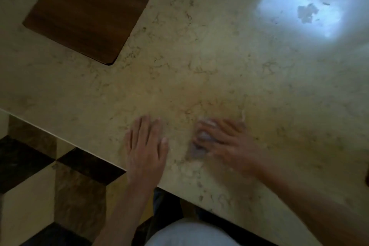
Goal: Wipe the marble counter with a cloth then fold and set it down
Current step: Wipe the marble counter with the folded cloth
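Note:
The beige marble counter (219,62) with dark veins fills most of the view. My right hand (223,142) presses a small crumpled pale grey cloth (197,149) onto the counter near the front edge; the hand is blurred and most of the cloth is hidden under my fingers. My left hand (146,146) lies flat on the counter just left of it, fingers apart, holding nothing.
A dark wooden board (89,8) sits flush in the counter at the back left. A bright window reflection (299,6) lies at the back right. The counter's front edge (65,140) runs diagonally; below it is a checkered floor (40,185).

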Available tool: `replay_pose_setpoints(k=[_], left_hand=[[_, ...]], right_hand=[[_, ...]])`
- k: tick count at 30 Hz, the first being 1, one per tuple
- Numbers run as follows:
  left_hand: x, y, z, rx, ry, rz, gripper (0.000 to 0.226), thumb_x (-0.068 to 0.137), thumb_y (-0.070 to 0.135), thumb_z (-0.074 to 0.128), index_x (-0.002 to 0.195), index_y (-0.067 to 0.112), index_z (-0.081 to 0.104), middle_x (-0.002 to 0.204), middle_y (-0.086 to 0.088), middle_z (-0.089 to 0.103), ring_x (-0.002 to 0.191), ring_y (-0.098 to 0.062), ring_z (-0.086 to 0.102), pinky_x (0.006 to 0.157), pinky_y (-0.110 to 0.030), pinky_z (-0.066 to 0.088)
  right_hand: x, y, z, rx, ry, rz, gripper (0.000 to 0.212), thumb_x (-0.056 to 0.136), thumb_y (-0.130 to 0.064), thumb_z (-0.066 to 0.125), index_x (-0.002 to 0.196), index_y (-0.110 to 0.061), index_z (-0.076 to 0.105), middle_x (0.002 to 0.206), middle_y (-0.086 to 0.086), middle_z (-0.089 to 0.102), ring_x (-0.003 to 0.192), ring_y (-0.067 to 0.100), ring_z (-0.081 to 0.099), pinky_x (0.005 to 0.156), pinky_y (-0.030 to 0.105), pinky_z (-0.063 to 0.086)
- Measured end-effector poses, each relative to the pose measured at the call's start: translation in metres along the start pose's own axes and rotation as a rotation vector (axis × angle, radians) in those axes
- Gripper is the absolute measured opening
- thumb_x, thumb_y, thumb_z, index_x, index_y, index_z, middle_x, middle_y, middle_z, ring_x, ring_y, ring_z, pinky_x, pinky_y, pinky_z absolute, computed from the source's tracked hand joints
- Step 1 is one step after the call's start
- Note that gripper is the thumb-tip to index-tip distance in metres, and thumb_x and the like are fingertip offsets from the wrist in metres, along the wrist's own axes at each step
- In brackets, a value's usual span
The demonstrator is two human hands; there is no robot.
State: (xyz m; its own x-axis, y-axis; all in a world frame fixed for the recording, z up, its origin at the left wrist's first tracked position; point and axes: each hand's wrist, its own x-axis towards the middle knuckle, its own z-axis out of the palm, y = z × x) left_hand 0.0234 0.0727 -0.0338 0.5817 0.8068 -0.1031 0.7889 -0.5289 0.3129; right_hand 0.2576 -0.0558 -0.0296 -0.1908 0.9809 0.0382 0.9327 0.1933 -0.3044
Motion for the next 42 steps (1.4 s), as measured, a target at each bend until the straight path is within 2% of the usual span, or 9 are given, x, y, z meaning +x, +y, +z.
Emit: replay_pose_setpoints(k=[6,10,15,24,28,33,37,40,42], left_hand=[[0.0,0.017,0.015,0.171,-0.098,-0.04,0.059,0.101,0.047,0.021,0.157,0.027,0.018,0.167,-0.005,0.012,0.154,-0.028,0.009,0.122,-0.054,0.012],[0.0,0.019,0.015,0.183,-0.069,-0.046,0.059,0.101,0.044,0.026,0.157,0.027,0.021,0.167,-0.005,0.017,0.154,-0.028,0.012,0.121,-0.054,0.015],[0.0,0.016,0.016,0.172,-0.03,-0.039,0.058,0.101,0.043,0.028,0.156,0.024,0.027,0.165,-0.007,0.022,0.152,-0.03,0.017,0.12,-0.054,0.017],[0.0,0.022,0.012,0.18,-0.018,-0.055,0.06,0.098,0.045,0.028,0.154,0.023,0.028,0.164,-0.007,0.023,0.151,-0.031,0.017,0.119,-0.053,0.015],[0.0,0.021,0.014,0.183,-0.013,-0.061,0.06,0.098,0.045,0.029,0.154,0.024,0.028,0.164,-0.006,0.022,0.152,-0.029,0.016,0.119,-0.052,0.015],[0.0,0.02,0.016,0.171,0.006,-0.064,0.059,0.099,0.045,0.028,0.154,0.025,0.028,0.164,-0.005,0.023,0.152,-0.029,0.015,0.12,-0.051,0.014],[-0.001,0.023,0.017,0.183,0.027,-0.052,0.058,0.099,0.043,0.029,0.153,0.023,0.029,0.164,-0.007,0.023,0.151,-0.029,0.015,0.119,-0.051,0.014],[-0.002,0.024,0.017,0.195,0.028,-0.049,0.058,0.099,0.043,0.027,0.153,0.024,0.028,0.164,-0.008,0.022,0.151,-0.029,0.015,0.119,-0.052,0.014],[0.0,0.025,0.018,0.189,0.022,-0.045,0.058,0.098,0.044,0.027,0.153,0.024,0.028,0.164,-0.008,0.022,0.152,-0.028,0.014,0.119,-0.053,0.014]], right_hand=[[0.036,0.169,-0.05,-0.141,0.214,0.841,0.052,0.102,-0.049,0.031,0.15,-0.032,0.042,0.165,0.007,0.028,0.149,0.041,0.027,0.117,0.059,0.027],[0.047,0.058,-0.004,-0.116,0.249,0.479,0.044,0.098,-0.044,0.045,0.14,-0.038,0.055,0.158,0.003,0.043,0.141,0.038,0.042,0.105,0.054,0.041],[-0.068,-0.036,0.014,0.084,-0.093,-0.1,0.042,0.104,-0.034,0.047,0.146,-0.035,0.049,0.164,-0.002,0.031,0.153,0.029,0.024,0.118,0.049,0.026],[-0.036,0.159,-0.046,-0.171,0.26,0.821,0.045,0.106,-0.039,0.039,0.149,-0.026,0.047,0.163,0.009,0.033,0.146,0.044,0.032,0.113,0.057,0.029],[-0.017,0.054,-0.007,-0.147,0.256,0.463,0.043,0.101,-0.045,0.04,0.141,-0.039,0.054,0.158,0.005,0.043,0.143,0.035,0.041,0.108,0.053,0.037],[-0.134,-0.033,0.011,0.064,-0.088,-0.144,0.048,0.103,-0.034,0.053,0.149,-0.037,0.042,0.166,-0.003,0.028,0.154,0.029,0.019,0.114,0.056,0.03],[-0.164,0.126,-0.031,-0.185,0.087,0.367,0.058,0.103,-0.037,0.043,0.155,-0.047,0.018,0.166,0.004,0.025,0.149,0.035,0.031,0.111,0.058,0.035],[-0.123,0.181,-0.058,-0.17,0.256,0.862,0.05,0.104,-0.043,0.027,0.152,-0.032,0.038,0.163,0.012,0.03,0.146,0.042,0.032,0.113,0.06,0.032],[-0.095,0.15,-0.045,-0.15,0.291,0.895,0.056,0.1,-0.045,0.026,0.15,-0.026,0.045,0.164,0.011,0.031,0.146,0.043,0.031,0.113,0.057,0.03]])
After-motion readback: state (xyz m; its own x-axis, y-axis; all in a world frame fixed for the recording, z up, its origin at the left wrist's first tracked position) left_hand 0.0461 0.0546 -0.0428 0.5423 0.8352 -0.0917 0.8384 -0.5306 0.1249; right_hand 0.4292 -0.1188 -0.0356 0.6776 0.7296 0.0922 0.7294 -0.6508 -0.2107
